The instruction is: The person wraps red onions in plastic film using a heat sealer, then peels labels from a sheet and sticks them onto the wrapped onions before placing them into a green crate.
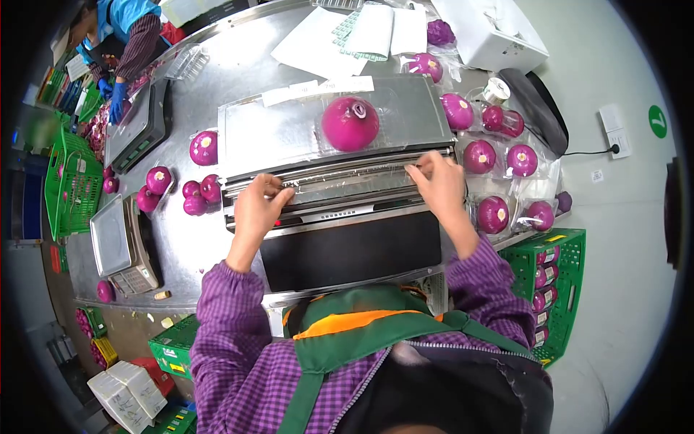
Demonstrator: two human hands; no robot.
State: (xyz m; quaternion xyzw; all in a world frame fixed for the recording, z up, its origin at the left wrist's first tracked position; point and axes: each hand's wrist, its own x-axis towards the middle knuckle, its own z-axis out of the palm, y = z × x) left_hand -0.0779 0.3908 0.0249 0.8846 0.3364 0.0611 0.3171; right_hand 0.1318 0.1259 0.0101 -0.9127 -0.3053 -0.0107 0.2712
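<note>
Past the green apron [347,325], the left hand [256,206] and right hand [439,184], well apart, each curl closed on the film [347,181] edge at the wrapper [347,246]. The onion [350,123] sits just beyond. An even, level pull should avoid creases. The steel table [210,79] carries wrapped onions [479,155] and scales [119,242]; a co-worker [123,36] stands far left.

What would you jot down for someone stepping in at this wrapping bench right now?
Left hand: pinching the film near its left end.
Right hand: pinching the same film near its right end.
One red onion sits on the plate beyond the hands.
Done: wrapped onions lie to the right; more fill the green crate.
Left: this onion, plus loose onions at the left, seemingly unwrapped.
</note>
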